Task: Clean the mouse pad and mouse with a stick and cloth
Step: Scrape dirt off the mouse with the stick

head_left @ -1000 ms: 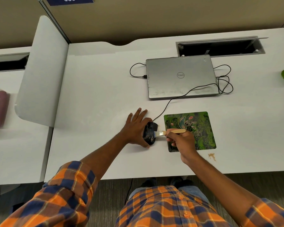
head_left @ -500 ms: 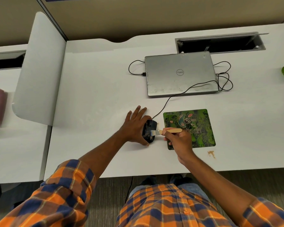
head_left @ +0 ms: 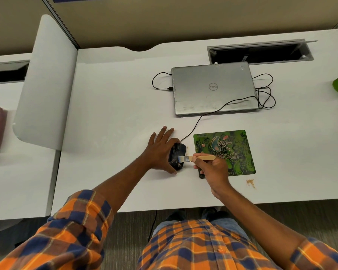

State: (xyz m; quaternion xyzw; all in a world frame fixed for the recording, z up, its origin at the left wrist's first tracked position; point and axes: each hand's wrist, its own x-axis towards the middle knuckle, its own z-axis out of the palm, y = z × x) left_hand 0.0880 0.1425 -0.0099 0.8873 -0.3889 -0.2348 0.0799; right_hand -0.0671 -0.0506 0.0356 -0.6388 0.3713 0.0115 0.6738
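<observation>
Left hand point(head_left: 160, 151) lies flat on the white desk point(head_left: 115, 114), fingers spread and straight. Thumb and index bracket the small black wired mouse point(head_left: 178, 155) and brace its left side. The mouse sits on the desk just left of the green printed rectangular mouse pad point(head_left: 238, 151), not on it. Right hand point(head_left: 213, 170) pinches the flat wooden stick with pale cloth tip point(head_left: 203, 158), fingers curled round the handle over the pad's left edge. The tip touches the mouse's right side. A thin black cable point(head_left: 195, 127) runs from the mouse across the closed silver laptop point(head_left: 213, 88). There is a small brown stain point(head_left: 250, 183) near the pad's near-right corner.
</observation>
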